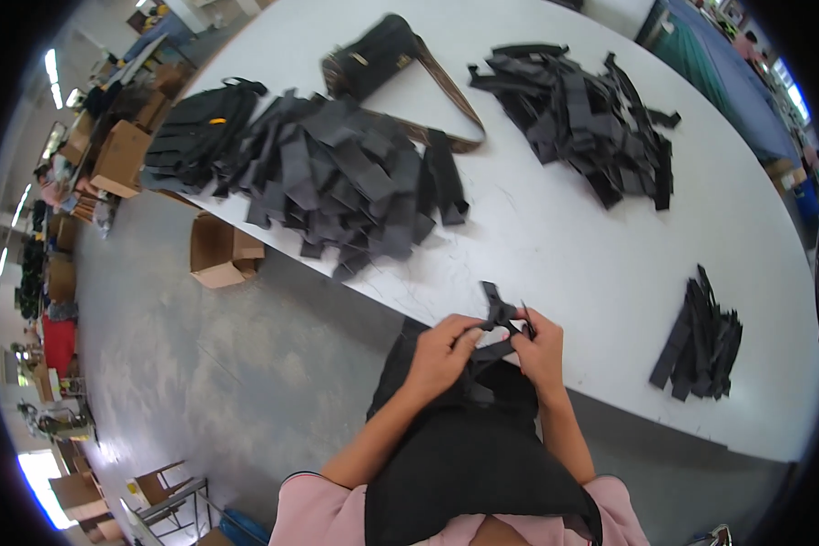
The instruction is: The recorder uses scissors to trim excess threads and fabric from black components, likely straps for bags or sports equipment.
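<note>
A black backpack point(200, 132) lies at the far left of the white counter point(610, 273), its orange tag facing up. Below it on the grey floor point(164, 337) stands an open cardboard box point(211, 247). Touching the backpack's right side, a large heap of dark strips point(337, 177) spreads along the near edge, its pieces pointing many ways; one at its right end lies lengthwise, roughly away from the person. Behind the heap rests a black bag point(378, 59) with a brown strap looping to the right.

Nearer the middle, at the counter's near edge, the left hand point(441, 357) has its fingers bent, thumb and forefinger pinching a dark strip point(494, 300). This strip's long axis runs roughly toward and away from the person: its upper end points away over the counter, leaning slightly left, while the lower part bends between the hands and slants down left toward the black apron point(469, 464). The right hand point(543, 353) closes its fingers on the strip's right side; a thin dark piece sticks up beside them, too small to identify.

Farther right and back lies a second pile point(582, 118), its pieces mostly slanting down to the right. At the right, a small bundle point(698, 341) lies with its strips nearly parallel, their long axes pointing mostly away from the person.
</note>
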A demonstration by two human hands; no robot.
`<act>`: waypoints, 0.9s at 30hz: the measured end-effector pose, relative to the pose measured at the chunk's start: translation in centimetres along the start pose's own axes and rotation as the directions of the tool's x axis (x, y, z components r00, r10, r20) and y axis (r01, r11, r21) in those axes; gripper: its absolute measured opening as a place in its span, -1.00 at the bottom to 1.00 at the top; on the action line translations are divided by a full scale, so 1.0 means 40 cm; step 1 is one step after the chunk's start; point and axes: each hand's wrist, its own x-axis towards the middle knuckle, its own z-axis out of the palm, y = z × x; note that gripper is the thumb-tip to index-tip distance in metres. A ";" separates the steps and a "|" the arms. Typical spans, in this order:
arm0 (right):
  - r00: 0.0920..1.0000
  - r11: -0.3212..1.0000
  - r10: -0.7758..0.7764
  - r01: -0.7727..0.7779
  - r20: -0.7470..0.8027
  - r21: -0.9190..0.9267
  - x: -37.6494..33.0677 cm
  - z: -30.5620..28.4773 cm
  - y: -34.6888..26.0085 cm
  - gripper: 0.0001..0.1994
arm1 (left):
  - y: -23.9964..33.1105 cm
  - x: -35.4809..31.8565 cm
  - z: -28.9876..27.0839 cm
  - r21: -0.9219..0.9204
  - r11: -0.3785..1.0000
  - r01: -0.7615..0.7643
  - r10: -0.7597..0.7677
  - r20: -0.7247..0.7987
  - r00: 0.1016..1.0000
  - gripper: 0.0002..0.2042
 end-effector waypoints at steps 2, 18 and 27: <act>0.941 0.963 -0.055 -0.038 0.333 0.267 0.008 -0.013 -0.007 -0.71 | 0.003 -0.010 -0.027 -0.217 0.952 0.216 -0.198 0.101 0.975 -0.76; 0.848 0.782 -0.494 0.530 0.191 -0.329 -0.089 -0.009 -0.092 -0.65 | 0.002 -0.001 -0.015 -0.145 0.929 0.340 -0.356 -0.103 0.929 -0.53; 0.790 0.723 -0.596 0.607 0.148 -0.328 -0.084 0.011 -0.074 -0.66 | 0.016 0.008 -0.012 -0.059 0.941 0.332 -0.336 -0.099 0.937 -0.53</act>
